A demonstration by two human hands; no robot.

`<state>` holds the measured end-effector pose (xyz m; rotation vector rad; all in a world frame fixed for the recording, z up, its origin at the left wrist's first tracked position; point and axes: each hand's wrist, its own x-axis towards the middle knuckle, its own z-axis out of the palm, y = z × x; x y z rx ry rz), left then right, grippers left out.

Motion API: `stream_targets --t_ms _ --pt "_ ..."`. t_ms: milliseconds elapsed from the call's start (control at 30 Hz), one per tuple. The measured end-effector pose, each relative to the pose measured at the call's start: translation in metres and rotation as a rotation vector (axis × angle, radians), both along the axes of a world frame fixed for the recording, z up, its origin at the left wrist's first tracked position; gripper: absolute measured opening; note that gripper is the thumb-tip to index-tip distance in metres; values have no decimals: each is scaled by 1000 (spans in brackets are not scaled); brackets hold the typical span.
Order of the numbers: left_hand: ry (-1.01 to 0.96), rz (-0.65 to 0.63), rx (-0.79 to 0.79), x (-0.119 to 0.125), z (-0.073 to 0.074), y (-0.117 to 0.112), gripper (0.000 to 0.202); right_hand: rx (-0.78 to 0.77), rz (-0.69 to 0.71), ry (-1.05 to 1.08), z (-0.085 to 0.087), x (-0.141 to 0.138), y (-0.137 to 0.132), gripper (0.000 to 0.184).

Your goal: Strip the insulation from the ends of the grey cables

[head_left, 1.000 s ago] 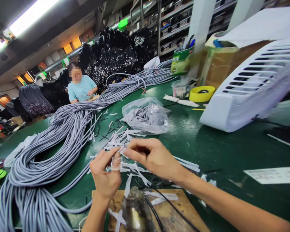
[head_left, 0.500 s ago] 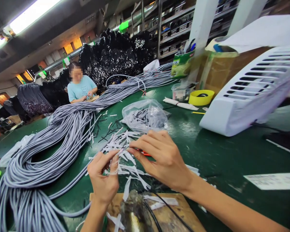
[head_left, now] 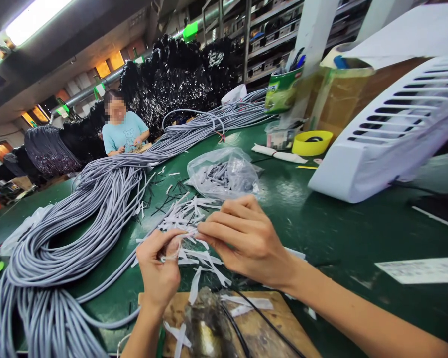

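My left hand (head_left: 160,263) is closed, thumb and forefinger pinching the end of a cable (head_left: 188,234), with thin whitish strands by the thumb. From the right, my right hand (head_left: 246,238) pinches the same end, its fingertips almost touching the left ones. What lies under the right fingers is hidden. A grey cable (head_left: 115,325) runs from the big coil (head_left: 59,238) to behind my left wrist. White paper-like strips (head_left: 194,211) lie scattered under and behind both hands.
A wooden board (head_left: 280,323) with a dark metal block (head_left: 209,323) and black cords sits close below. Beyond are a clear plastic bag (head_left: 224,174) of grey pieces, a yellow tape roll (head_left: 311,143) and a white slotted housing (head_left: 381,134). A person (head_left: 125,129) works across the green table.
My right fingertips have closed in on the left ones around the cable end. Orange-red wires seen below the right hand are now out of sight. The view has shifted slightly.
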<state>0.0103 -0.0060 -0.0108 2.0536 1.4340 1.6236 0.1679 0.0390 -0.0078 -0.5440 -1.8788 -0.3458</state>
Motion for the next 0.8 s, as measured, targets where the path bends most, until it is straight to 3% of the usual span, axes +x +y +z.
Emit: stream_targets --t_ms 100,267,333,467,700,800 --pt "-58 8 -41 1 1 2 17 -14 35 11 -1 -4 -3 20" --pt "-209 122 -90 -2 3 11 20 -102 340 -19 -2 -15 -18 25" --pt "-230 99 -93 -2 3 11 20 -123 281 88 -1 -14 -19 20" --pt "-195 56 -50 0 4 6 17 -150 15 263 -1 -8 -13 8" --pt "-197 37 -59 0 4 3 19 -87 -53 192 -6 -11 -13 7" --pt "-225 0 -114 0 3 3 24 -24 -49 127 -7 -10 -12 15"
